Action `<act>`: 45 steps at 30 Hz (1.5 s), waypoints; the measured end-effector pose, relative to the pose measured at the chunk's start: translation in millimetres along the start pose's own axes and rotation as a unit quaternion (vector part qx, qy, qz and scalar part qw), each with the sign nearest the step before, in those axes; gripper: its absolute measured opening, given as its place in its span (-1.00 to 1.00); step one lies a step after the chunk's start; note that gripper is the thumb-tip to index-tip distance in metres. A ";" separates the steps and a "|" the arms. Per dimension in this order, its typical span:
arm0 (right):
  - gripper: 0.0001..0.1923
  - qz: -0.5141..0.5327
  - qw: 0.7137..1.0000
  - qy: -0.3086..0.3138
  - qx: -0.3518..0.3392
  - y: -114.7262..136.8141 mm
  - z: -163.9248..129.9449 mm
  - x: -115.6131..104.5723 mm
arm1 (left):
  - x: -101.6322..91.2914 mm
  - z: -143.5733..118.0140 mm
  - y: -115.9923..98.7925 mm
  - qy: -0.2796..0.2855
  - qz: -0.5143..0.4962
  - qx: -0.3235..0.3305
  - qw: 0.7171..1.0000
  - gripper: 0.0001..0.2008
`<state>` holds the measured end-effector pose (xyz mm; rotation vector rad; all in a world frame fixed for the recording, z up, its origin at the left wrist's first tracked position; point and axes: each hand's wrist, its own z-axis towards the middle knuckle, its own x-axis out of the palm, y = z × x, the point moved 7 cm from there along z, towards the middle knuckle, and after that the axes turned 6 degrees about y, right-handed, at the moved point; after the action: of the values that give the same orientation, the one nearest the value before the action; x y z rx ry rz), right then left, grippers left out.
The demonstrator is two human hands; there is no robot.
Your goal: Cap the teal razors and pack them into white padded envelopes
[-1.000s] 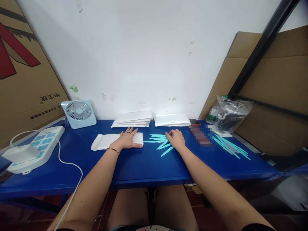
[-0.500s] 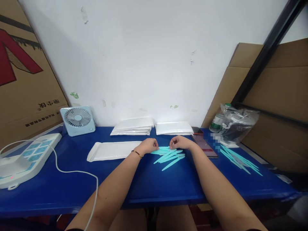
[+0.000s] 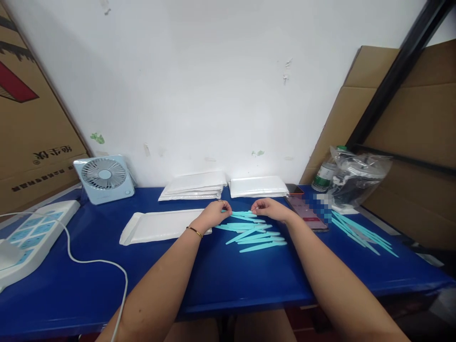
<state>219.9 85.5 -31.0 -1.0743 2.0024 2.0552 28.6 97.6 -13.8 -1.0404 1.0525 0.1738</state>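
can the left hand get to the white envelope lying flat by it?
Probably yes. The left hand pinches teal strips right at the envelope edge; bare blue table around, nothing between them.

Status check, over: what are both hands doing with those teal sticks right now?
Left hand and right hand pinch opposite ends of a few teal sticks. Loose teal pile just below. White pouch beside left wrist; nothing blocking.

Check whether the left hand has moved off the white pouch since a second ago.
Yes. The left hand left the flat white pouch and went right to the turquoise sticks, pinching one with the right hand.
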 end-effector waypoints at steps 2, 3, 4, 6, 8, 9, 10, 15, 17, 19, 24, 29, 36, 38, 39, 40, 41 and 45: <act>-0.69 0.026 1.000 -0.003 -0.012 2.6 0.7 2.0 | -0.3 -0.2 -2.4 -0.016 -0.003 0.007 1.000 -0.84; -0.69 0.044 0.999 -0.007 -0.019 3.7 1.2 3.0 | 0.6 -0.1 -3.5 -0.016 -0.007 0.009 1.000 -0.82; -0.70 0.064 0.998 -0.011 -0.022 4.3 1.8 4.0 | 2.1 0.0 -4.5 -0.011 -0.013 0.011 1.000 -0.81; -0.70 0.108 0.994 -0.020 -0.020 3.4 3.2 5.3 | 4.9 0.5 -5.1 0.000 -0.026 0.011 1.000 -0.79; -0.69 0.150 0.988 -0.025 -0.013 0.8 4.6 6.5 | 4.9 1.3 -4.1 -0.004 -0.032 0.012 0.999 -0.79; -0.68 0.170 0.985 -0.025 -0.014 -0.2 5.2 6.9 | 3.7 2.0 -2.5 -0.014 -0.034 0.010 0.999 -0.79; -0.66 0.190 0.981 -0.027 -0.016 -1.2 5.7 7.0 | 2.5 2.8 -0.4 -0.025 -0.037 0.008 0.999 -0.80; -0.64 0.273 0.960 -0.070 -0.001 -8.6 6.4 1.8 | 2.6 10.1 11.8 -0.050 -0.103 -0.009 0.993 -0.82; -0.66 0.296 0.952 -0.073 0.015 -10.3 6.0 1.6 | 5.2 13.4 14.2 -0.048 -0.125 -0.024 0.991 -0.82; -0.69 0.312 0.947 -0.070 0.031 -11.2 4.6 1.1 | 7.7 16.2 13.1 -0.041 -0.138 -0.027 0.989 -0.82; -0.75 0.328 0.939 -0.089 0.057 -19.2 -6.1 -14.6 | 2.4 17.5 19.2 -0.041 -0.142 -0.030 0.989 -0.84; -0.77 0.297 0.943 -0.137 0.056 -33.6 -14.4 -35.2 | -7.9 13.3 35.6 -0.055 -0.132 -0.034 0.989 -0.85; -0.62 0.032 0.987 -0.128 0.094 -28.4 -12.3 -32.8 | -0.1 12.4 22.5 -0.060 0.063 -0.019 0.996 -0.81; -0.66 -0.020 0.988 -0.135 0.075 -19.3 -16.9 -36.9 | 0.7 11.9 20.1 -0.059 0.093 -0.014 0.994 -0.78; -0.70 -0.038 0.990 -0.123 0.061 -14.8 -18.4 -36.4 | 1.1 11.7 19.7 -0.057 0.101 -0.012 0.993 -0.77; -0.72 -0.051 0.993 -0.099 0.048 -11.4 -19.0 -33.9 | 1.7 11.6 19.5 -0.053 0.103 -0.008 0.993 -0.76; -0.74 -0.062 0.995 -0.071 0.042 -9.5 -19.2 -30.2 | 2.4 11.5 19.0 -0.049 0.103 -0.003 0.993 -0.76; -0.73 -0.108 0.993 0.000 0.048 -11.8 -17.1 -17.0 | 5.8 9.8 11.2 -0.026 0.084 0.039 0.995 -0.74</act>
<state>245.8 78.6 -30.5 -1.2114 1.8715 1.8324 31.5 109.3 -24.4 -0.8738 1.0912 0.2919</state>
